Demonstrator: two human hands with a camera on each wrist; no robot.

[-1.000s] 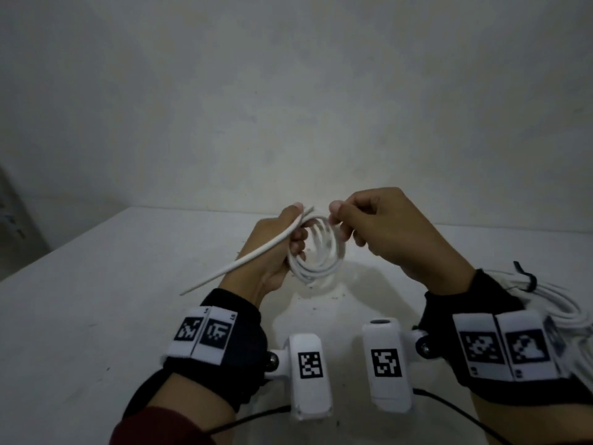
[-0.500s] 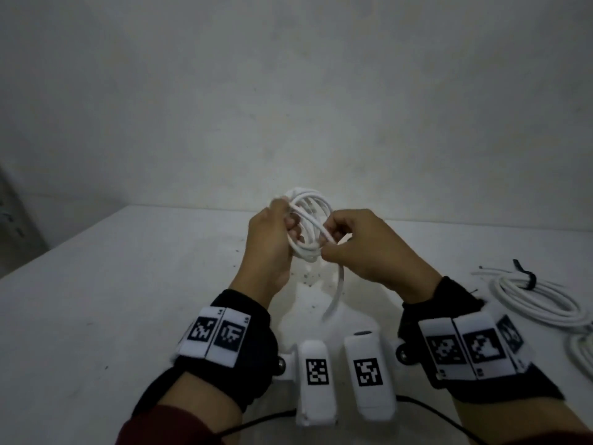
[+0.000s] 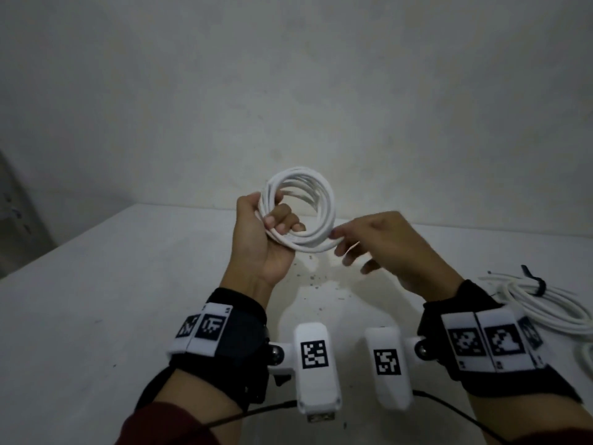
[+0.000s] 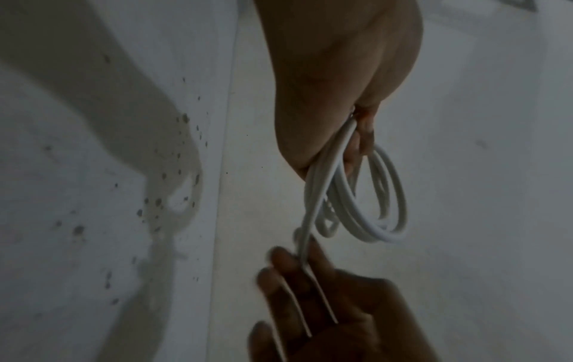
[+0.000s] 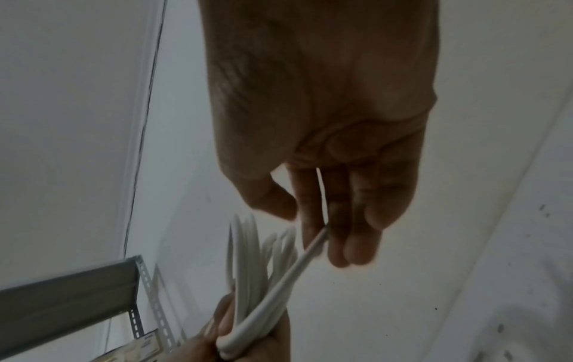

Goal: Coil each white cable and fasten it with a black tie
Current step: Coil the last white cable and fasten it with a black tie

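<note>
A white cable coil point(image 3: 325, 200) is held up above the table, gripped at its left side by my left hand point(image 3: 279, 221), whose fingers curl through the loops. The right hand point(image 3: 348, 248) is just right of and below the coil with its fingers stretched out. The cable's loose end point(image 5: 310, 249) runs between the index and middle fingers point(image 5: 336, 220). In the left wrist view the coil point(image 4: 387, 196) hangs from my left hand point(image 4: 334, 85), with the right hand point(image 4: 310, 294) below it. No black tie is on this coil.
At the right of the white table point(image 3: 96, 300) lies another coiled white cable point(image 3: 552, 303) with a black tie point(image 3: 537, 284) round it. More white cable point(image 3: 587, 354) shows at the right edge. A grey metal shelf point(image 5: 68, 298) stands to the left.
The hanging tail has been wound onto the coil. My left hand has lifted and turned the coil upright. The right hand has let go of its pinch, opened and moved right.
</note>
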